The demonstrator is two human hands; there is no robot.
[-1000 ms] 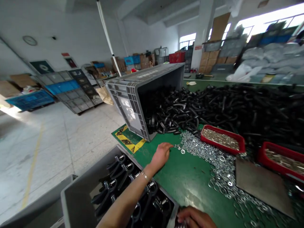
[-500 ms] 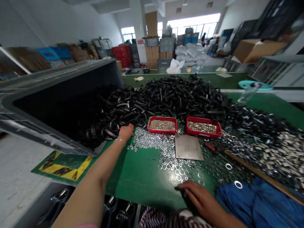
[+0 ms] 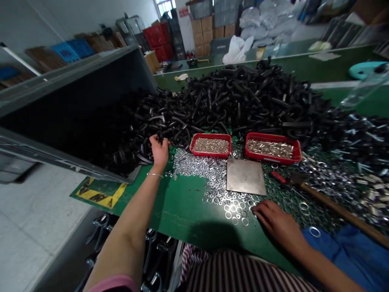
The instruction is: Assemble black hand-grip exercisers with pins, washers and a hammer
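Note:
My left hand (image 3: 159, 151) is stretched out to the edge of a big heap of black curved metal parts (image 3: 237, 101), its fingers closed on one black part at the pile's near side. My right hand (image 3: 275, 221) lies on the green table (image 3: 185, 207) close to my body, fingers curled down onto loose silver washers (image 3: 219, 186). A square metal plate (image 3: 245, 177) lies between the two hands. Behind it stand two red trays (image 3: 210, 145) (image 3: 271, 148) filled with small silver parts.
A large grey crate (image 3: 60, 105) lies tipped on its side at the left, spilling black parts. Below the table edge a grey bin (image 3: 127, 251) holds assembled clamps. A wooden-handled tool (image 3: 334, 207) and blue cloth (image 3: 349, 251) lie at the right. Boxes and crates stand behind.
My view swung from the left to the table. My left hand reached from the washers to the black pile and closed on a part. My right hand moved up onto the washers.

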